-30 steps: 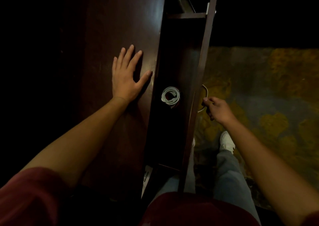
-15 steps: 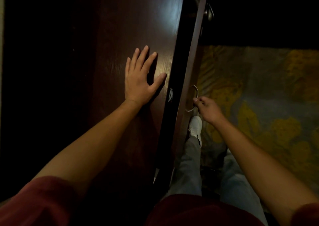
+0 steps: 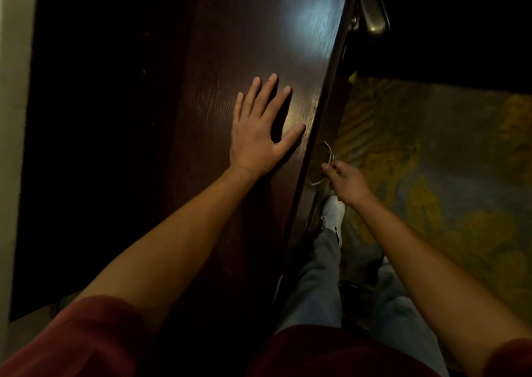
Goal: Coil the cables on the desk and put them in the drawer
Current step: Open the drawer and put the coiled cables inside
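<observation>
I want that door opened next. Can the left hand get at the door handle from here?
Probably yes: the left hand lies flat on the desk, holding nothing, and nothing visible blocks the way to the door handle.

The dark wooden counter [image 3: 201, 59] lies bare ahead of and left of the left hand [image 3: 256, 137], which rests flat on it near the front edge. Below that edge the drawer [image 3: 319, 157] sits flush, its metal handle [image 3: 326, 160] sticking out with the right hand [image 3: 345, 183] on it. A knob [image 3: 372, 16] juts out farther along. The person's legs [image 3: 319, 276] and shoe [image 3: 334, 212] stand close to the front, with patterned floor [image 3: 446, 175] open to the right.
</observation>
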Available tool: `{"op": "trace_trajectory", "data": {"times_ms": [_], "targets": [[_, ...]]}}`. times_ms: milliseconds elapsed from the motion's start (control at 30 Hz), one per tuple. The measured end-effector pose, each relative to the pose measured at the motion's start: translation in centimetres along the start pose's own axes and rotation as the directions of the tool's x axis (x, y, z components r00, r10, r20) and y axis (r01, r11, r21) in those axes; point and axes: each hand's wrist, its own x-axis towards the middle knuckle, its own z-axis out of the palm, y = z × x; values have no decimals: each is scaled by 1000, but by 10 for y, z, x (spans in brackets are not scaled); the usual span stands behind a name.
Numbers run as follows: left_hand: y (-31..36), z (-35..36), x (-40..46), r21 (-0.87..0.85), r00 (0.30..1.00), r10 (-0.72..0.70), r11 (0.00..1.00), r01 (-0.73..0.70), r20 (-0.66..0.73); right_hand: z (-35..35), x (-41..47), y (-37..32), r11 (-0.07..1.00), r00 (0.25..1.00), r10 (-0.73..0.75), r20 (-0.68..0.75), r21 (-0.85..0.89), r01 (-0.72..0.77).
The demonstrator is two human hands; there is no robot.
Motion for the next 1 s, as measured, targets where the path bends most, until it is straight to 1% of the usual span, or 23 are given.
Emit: {"op": "trace_trajectory", "data": {"times_ms": [200,367,733,933,1000], "targets": [[1,1,0,-12,1000,4,1000,-4,-27,8,6,-7,999,1000,-1,18,-32,2],[-1,2,0,-12,1000,8,1000,-8,-26,13,10,-10,1000,999,27,29,4,-27],[-2,2,0,6,1000,6,1000,-6,-21,24,18,-5,999,999,53,-11,9,-53],[-1,2,0,-4,1000,-5,1000,5,-16,22,17,-8,995,999,46,-27,-89,-48],[-1,1,-1,-11,1000,-3,1000,3,8,18,14,-14,975,999,36,-9,-219,-38]]}}
